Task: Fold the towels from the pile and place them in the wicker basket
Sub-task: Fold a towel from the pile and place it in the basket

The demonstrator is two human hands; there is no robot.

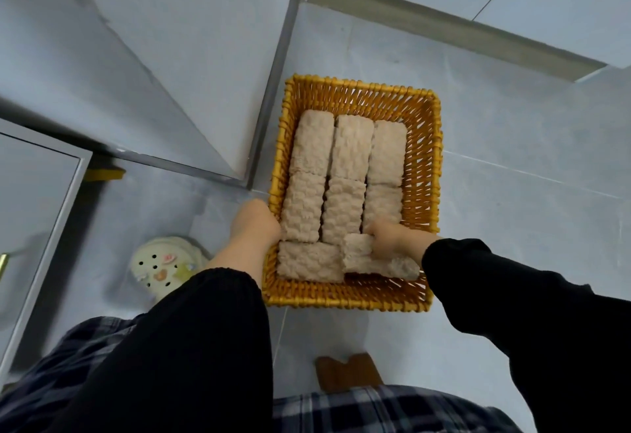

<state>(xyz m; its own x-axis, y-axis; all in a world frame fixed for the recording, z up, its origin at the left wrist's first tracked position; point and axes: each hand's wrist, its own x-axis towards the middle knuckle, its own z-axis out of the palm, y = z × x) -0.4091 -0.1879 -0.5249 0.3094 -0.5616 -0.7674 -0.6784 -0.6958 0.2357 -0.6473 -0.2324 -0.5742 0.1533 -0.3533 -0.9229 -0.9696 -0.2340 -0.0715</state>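
A yellow wicker basket (423, 146) stands on the pale floor and holds several folded beige towels (351, 149) packed in rows. My left hand (254, 222) grips the basket's left rim near the front. My right hand (392, 238) holds one folded towel (372, 260) at the front right of the basket, where it lies tilted beside another folded towel (307, 262) along the front wall. Black sleeves cover both forearms.
A grey cabinet corner (259, 146) stands just left of the basket. A cream slipper with small charms (160, 265) is on the floor at the left, a brown object (348, 371) near my knees. Bare floor tiles stretch to the right.
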